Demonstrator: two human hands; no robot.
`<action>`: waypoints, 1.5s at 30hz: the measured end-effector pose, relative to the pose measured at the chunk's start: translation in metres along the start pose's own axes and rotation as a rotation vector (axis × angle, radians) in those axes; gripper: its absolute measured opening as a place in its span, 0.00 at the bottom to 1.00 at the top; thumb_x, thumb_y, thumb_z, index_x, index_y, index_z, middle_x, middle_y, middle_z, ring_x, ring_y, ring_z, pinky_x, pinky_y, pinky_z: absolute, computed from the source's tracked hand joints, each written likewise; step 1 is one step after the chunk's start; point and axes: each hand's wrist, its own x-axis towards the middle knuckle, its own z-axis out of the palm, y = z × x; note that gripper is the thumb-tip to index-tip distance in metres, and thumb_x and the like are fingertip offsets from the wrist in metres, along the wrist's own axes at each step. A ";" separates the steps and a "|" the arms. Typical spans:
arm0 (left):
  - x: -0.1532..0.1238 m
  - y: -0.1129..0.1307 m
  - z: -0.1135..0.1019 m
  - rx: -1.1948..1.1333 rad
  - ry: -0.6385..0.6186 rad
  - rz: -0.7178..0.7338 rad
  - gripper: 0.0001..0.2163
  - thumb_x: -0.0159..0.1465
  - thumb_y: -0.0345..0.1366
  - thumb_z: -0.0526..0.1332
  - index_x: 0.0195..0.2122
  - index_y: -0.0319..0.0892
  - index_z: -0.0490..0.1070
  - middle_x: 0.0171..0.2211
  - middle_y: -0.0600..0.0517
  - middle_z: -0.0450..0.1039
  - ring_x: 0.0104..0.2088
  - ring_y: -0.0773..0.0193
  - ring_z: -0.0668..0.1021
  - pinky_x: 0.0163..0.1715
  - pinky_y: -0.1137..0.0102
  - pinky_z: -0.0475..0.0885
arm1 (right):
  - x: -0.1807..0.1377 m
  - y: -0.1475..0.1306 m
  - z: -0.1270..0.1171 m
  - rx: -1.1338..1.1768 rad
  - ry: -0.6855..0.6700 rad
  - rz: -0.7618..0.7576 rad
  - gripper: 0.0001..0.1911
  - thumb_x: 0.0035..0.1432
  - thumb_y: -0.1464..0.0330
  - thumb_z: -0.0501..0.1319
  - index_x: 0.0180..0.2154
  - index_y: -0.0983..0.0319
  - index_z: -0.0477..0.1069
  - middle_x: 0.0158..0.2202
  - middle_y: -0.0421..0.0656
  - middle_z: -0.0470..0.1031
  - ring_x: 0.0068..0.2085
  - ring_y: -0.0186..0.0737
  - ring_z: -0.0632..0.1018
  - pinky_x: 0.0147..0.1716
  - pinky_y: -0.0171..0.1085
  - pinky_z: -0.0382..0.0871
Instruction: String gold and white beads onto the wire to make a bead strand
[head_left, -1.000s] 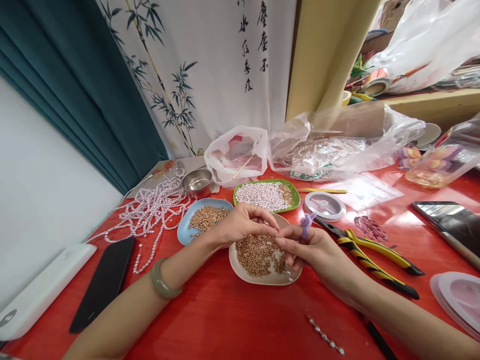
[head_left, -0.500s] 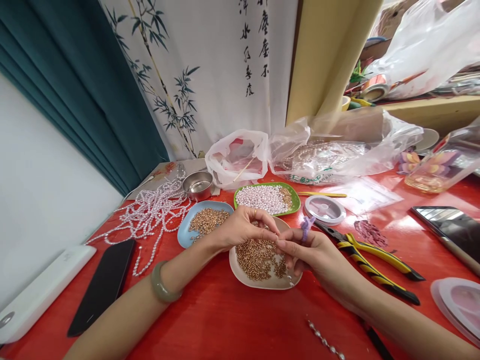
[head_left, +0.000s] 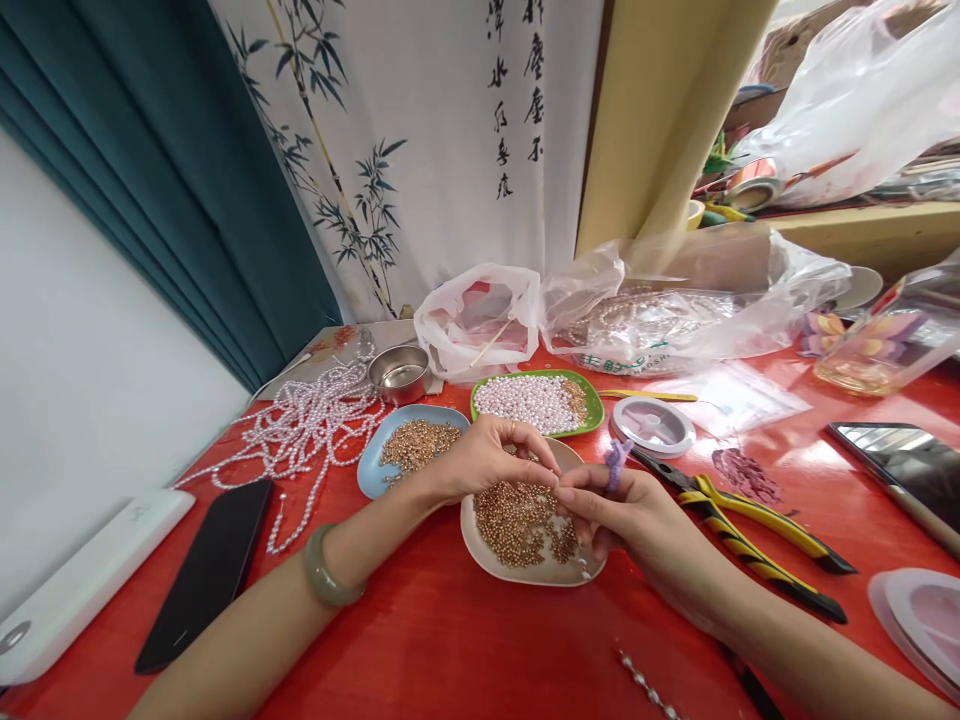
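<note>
My left hand (head_left: 499, 458) is closed in a pinch over the beige plate (head_left: 487, 562), thumb and forefinger together. Fingertip to fingertip with it, my right hand (head_left: 607, 505) pinches as well, with a purple wrap on one finger. What sits between the fingertips is too small to make out. A string of silvery white beads (head_left: 643, 682) trails below my right hand and seems to hang from its fingers. Small gold beads (head_left: 510, 525) lie in the beige plate under both hands. More gold beads (head_left: 420, 445) are in the blue dish (head_left: 367, 470) by my left wrist.
Behind the hands is a green tray (head_left: 600, 415) of white and gold beads. Yellow-black pliers (head_left: 750, 530) and a spool (head_left: 652, 428) lie at right. Left are bead strands (head_left: 307, 420), a metal bowl (head_left: 399, 374) and a black phone (head_left: 206, 575). Plastic bags (head_left: 480, 325) stand at the back.
The view has shifted slightly, so the table contents sit a little lower and further right. Both hands keep nearly the same pinch over the beige plate.
</note>
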 end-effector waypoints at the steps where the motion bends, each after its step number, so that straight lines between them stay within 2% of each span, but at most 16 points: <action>1: 0.000 -0.001 0.000 0.014 0.000 -0.004 0.03 0.46 0.31 0.65 0.22 0.39 0.72 0.23 0.53 0.68 0.27 0.69 0.69 0.29 0.73 0.64 | 0.000 0.000 0.000 -0.003 0.006 0.001 0.09 0.44 0.65 0.65 0.25 0.64 0.69 0.14 0.36 0.68 0.14 0.25 0.68 0.14 0.24 0.63; 10: 0.000 -0.001 -0.003 0.035 -0.045 -0.012 0.07 0.46 0.33 0.66 0.28 0.40 0.75 0.27 0.52 0.72 0.30 0.67 0.72 0.32 0.71 0.65 | 0.004 0.003 -0.002 -0.021 -0.029 -0.020 0.10 0.46 0.63 0.64 0.24 0.64 0.69 0.13 0.35 0.67 0.13 0.24 0.66 0.12 0.24 0.61; 12: 0.001 0.001 -0.009 0.092 0.019 -0.029 0.10 0.47 0.34 0.65 0.32 0.40 0.74 0.29 0.51 0.73 0.31 0.66 0.72 0.32 0.70 0.65 | 0.005 0.004 -0.003 -0.023 -0.019 -0.018 0.10 0.46 0.63 0.64 0.25 0.64 0.70 0.13 0.35 0.67 0.13 0.24 0.67 0.12 0.24 0.62; 14: 0.002 0.002 -0.019 0.223 0.135 -0.004 0.09 0.51 0.36 0.62 0.33 0.40 0.74 0.31 0.49 0.73 0.31 0.66 0.72 0.33 0.70 0.65 | 0.005 0.004 -0.003 -0.035 -0.014 -0.018 0.10 0.45 0.63 0.64 0.26 0.64 0.70 0.13 0.35 0.67 0.13 0.24 0.67 0.12 0.24 0.61; 17: 0.003 -0.001 -0.038 0.461 0.269 0.069 0.08 0.55 0.35 0.57 0.33 0.40 0.74 0.34 0.48 0.74 0.34 0.63 0.72 0.35 0.68 0.65 | 0.004 0.004 -0.002 -0.046 -0.027 -0.017 0.11 0.45 0.63 0.64 0.25 0.64 0.70 0.13 0.35 0.67 0.13 0.23 0.66 0.12 0.23 0.60; 19: 0.003 -0.004 -0.047 0.710 0.294 0.109 0.08 0.56 0.33 0.56 0.32 0.42 0.74 0.35 0.48 0.74 0.38 0.60 0.70 0.39 0.66 0.62 | 0.004 0.003 -0.002 -0.045 -0.032 -0.016 0.11 0.45 0.62 0.64 0.25 0.64 0.69 0.13 0.35 0.67 0.12 0.23 0.66 0.12 0.22 0.60; 23: 0.000 -0.007 -0.052 1.025 0.208 0.105 0.09 0.56 0.30 0.55 0.31 0.44 0.74 0.33 0.49 0.74 0.41 0.56 0.66 0.36 0.65 0.59 | 0.003 0.001 0.000 -0.047 -0.002 0.000 0.10 0.45 0.63 0.64 0.24 0.64 0.69 0.12 0.35 0.66 0.12 0.23 0.65 0.11 0.22 0.59; 26: -0.002 -0.004 -0.049 1.132 0.125 0.101 0.08 0.56 0.31 0.56 0.33 0.43 0.74 0.34 0.48 0.73 0.40 0.55 0.65 0.32 0.67 0.58 | 0.003 0.000 0.001 -0.029 0.009 0.014 0.10 0.44 0.64 0.65 0.24 0.64 0.69 0.12 0.35 0.66 0.13 0.23 0.65 0.11 0.22 0.58; 31: -0.002 0.000 -0.046 1.281 0.081 0.043 0.08 0.58 0.33 0.55 0.35 0.44 0.73 0.34 0.50 0.72 0.39 0.57 0.64 0.30 0.70 0.58 | 0.003 0.000 0.001 -0.032 0.002 0.008 0.11 0.42 0.63 0.65 0.24 0.64 0.69 0.11 0.35 0.66 0.12 0.23 0.65 0.10 0.23 0.58; 37: -0.003 -0.001 -0.048 1.323 0.049 0.036 0.08 0.58 0.34 0.53 0.35 0.44 0.72 0.33 0.50 0.71 0.39 0.58 0.64 0.30 0.70 0.59 | 0.004 0.002 0.000 -0.031 -0.018 0.000 0.11 0.43 0.62 0.65 0.24 0.64 0.69 0.12 0.35 0.66 0.12 0.23 0.65 0.10 0.23 0.58; 45: -0.002 -0.007 -0.052 1.093 0.095 -0.001 0.08 0.52 0.31 0.57 0.33 0.42 0.71 0.32 0.49 0.69 0.39 0.59 0.67 0.35 0.67 0.61 | 0.006 0.004 -0.002 -0.050 -0.043 -0.014 0.12 0.43 0.61 0.64 0.23 0.64 0.69 0.12 0.35 0.66 0.13 0.23 0.65 0.11 0.23 0.58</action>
